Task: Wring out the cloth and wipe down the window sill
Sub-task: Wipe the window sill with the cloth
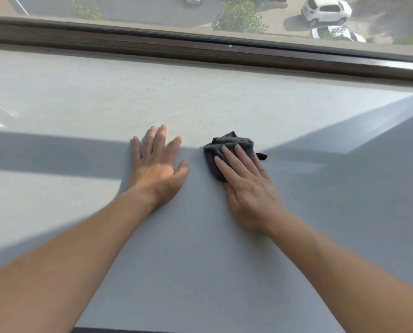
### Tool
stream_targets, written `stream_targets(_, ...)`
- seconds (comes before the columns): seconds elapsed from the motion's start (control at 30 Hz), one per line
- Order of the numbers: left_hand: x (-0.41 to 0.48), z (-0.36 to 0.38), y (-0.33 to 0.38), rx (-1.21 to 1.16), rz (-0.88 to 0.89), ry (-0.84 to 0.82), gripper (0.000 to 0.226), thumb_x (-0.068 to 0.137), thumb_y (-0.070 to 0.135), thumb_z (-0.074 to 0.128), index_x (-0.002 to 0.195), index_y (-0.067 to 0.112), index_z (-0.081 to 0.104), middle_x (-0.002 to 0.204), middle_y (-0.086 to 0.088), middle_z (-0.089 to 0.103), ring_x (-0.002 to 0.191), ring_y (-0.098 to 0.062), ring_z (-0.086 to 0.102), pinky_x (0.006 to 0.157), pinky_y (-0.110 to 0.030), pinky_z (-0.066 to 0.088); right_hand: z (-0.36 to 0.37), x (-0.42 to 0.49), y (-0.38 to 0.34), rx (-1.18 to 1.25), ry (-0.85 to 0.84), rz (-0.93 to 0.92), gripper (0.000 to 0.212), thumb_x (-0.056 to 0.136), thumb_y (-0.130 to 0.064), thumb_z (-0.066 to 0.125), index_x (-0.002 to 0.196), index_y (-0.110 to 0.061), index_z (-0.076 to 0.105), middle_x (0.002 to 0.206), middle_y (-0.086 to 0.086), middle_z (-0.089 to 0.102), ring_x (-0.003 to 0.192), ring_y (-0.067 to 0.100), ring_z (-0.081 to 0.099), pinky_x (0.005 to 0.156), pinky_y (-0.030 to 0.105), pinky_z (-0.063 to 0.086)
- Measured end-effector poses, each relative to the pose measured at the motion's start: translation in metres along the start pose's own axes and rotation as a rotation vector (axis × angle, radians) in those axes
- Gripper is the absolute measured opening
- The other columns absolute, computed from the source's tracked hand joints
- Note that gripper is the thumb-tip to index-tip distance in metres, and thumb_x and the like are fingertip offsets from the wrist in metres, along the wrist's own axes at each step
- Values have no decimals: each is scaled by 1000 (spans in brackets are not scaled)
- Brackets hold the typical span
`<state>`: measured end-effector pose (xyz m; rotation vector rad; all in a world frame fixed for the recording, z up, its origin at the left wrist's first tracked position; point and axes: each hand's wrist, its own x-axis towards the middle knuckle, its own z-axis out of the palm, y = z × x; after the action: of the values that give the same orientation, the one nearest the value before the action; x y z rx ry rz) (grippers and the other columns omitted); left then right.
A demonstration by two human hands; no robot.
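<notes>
A wide pale grey window sill (200, 99) fills the view. On it lies a bunched dark grey cloth (227, 145), with a small black loop sticking out on its right side. My right hand (246, 181) presses flat on the cloth, fingers stretched over it and hiding its near part. To the left of the cloth, my left hand (157, 164) rests palm down on the bare sill, fingers spread, holding nothing. A narrow gap separates its thumb from the cloth.
A dark brown window frame (200, 50) runs along the far edge of the sill. Beyond the glass, far below, are white cars (325, 10) and bushes. The sill's near edge shows at the bottom of the view.
</notes>
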<state>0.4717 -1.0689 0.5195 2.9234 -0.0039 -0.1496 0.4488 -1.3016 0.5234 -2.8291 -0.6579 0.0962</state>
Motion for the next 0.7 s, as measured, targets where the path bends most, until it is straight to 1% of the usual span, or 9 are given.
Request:
stream_targets(0.13, -2, -5, 0, -90, 37, -70, 73, 84, 56, 18, 153, 34, 24, 167, 0, -4, 151, -13, -18, 118, -49, -18, -10, 4, 34, 23, 61, 355, 56, 104, -23, 32, 159, -27, 22, 168, -9, 10, 155, 12, -4, 125, 36, -6)
stream_targets(0.2, -4, -9, -2, -134, 69, -70, 71, 86, 54, 23, 154, 32, 25, 167, 1, -3, 150, -11, -19, 118, -49, -20, -6, 1, 21, 42, 91, 425, 57, 104, -26, 30, 160, -28, 18, 168, -9, 5, 155, 13, -8, 125, 38, -7)
stream_targets(0.27, -14, -12, -2, -124, 98, -22, 69, 89, 53, 24, 154, 30, 25, 168, 1, -1, 151, -13, -19, 117, -49, -22, 4, -17, -9, 39, 93, 337, 57, 103, -28, 32, 159, -26, 21, 168, -7, 8, 155, 17, -5, 125, 43, -4)
stream_targets(0.33, -38, -9, 5, -93, 94, 55, 65, 93, 53, 22, 153, 28, 26, 168, -1, 4, 152, -18, -14, 116, -48, -24, 14, -47, -37, 14, 67, 158, 58, 100, -28, 38, 157, -23, 29, 167, -3, 17, 155, 21, 4, 125, 48, 5)
stream_targets(0.43, -90, 1, 15, -116, 52, 64, 63, 95, 51, 21, 150, 25, 32, 166, -5, 15, 153, -26, -1, 118, -46, -18, 11, -77, -35, 3, -4, -7, 57, 97, -25, 46, 153, -21, 39, 164, -3, 27, 154, 21, 13, 124, 48, 13)
stream_targets(0.5, -115, 8, 13, -75, 56, -4, 66, 94, 52, 17, 154, 26, 28, 167, -4, 9, 153, -25, -4, 119, -45, -17, 3, -81, -14, -10, 2, 68, 57, 98, -25, 41, 154, -22, 38, 164, -5, 23, 155, 17, 9, 125, 44, 8)
stream_targets(0.6, -122, 14, 8, -11, 73, -25, 69, 92, 50, 14, 157, 28, 19, 168, -3, 1, 153, -23, -10, 120, -46, -17, -1, -80, -8, 32, 51, 348, 57, 101, -26, 32, 158, -24, 26, 167, -7, 11, 155, 16, -2, 125, 40, -3)
stream_targets(0.63, -121, 15, 9, 0, 72, -18, 70, 91, 49, 14, 157, 29, 18, 168, -3, 0, 153, -24, -10, 120, -47, -17, 2, -82, -20, 27, 68, 382, 58, 102, -25, 34, 159, -24, 24, 168, -5, 10, 155, 18, -3, 125, 43, -3)
stream_targets(0.7, -121, 15, 11, -21, 70, -9, 69, 91, 47, 15, 157, 29, 19, 168, -2, 2, 153, -24, -8, 120, -48, -15, 14, -95, -52, -1, 73, 296, 60, 99, -22, 42, 158, -22, 27, 168, -1, 14, 156, 23, 1, 125, 50, 4)
